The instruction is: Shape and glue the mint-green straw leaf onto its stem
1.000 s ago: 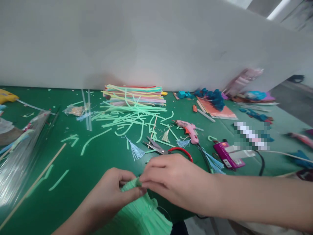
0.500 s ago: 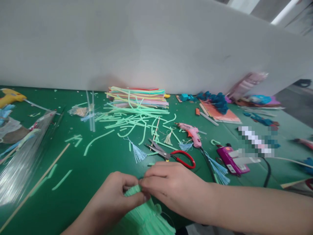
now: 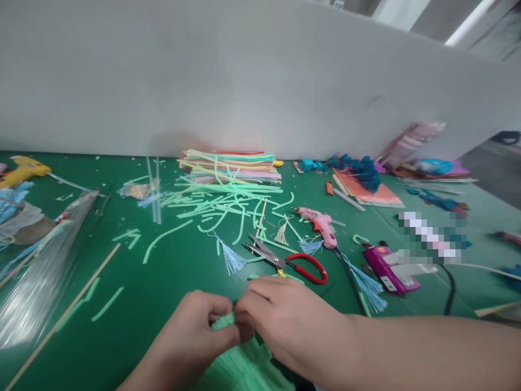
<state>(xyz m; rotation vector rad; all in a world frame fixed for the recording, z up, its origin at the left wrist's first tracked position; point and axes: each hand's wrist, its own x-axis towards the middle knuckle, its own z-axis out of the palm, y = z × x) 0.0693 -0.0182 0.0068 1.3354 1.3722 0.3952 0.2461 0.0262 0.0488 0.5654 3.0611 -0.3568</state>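
Bare green mat [image 3: 171,282] left of hands – scissors [image 3: 285,260], glue gun [image 3: 321,222] crowd ahead

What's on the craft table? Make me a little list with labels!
Left hand: left hand pinches the top of a light green fringed paper piece
Right hand: right hand pinches the same piece, fingertips meeting the left
Just behind the hands: red-handled scissors, lying on the table
Further right: pink glue gun
Middle of table: green paper strips, scattered
Back: stack of coloured sheets
Surface: green table
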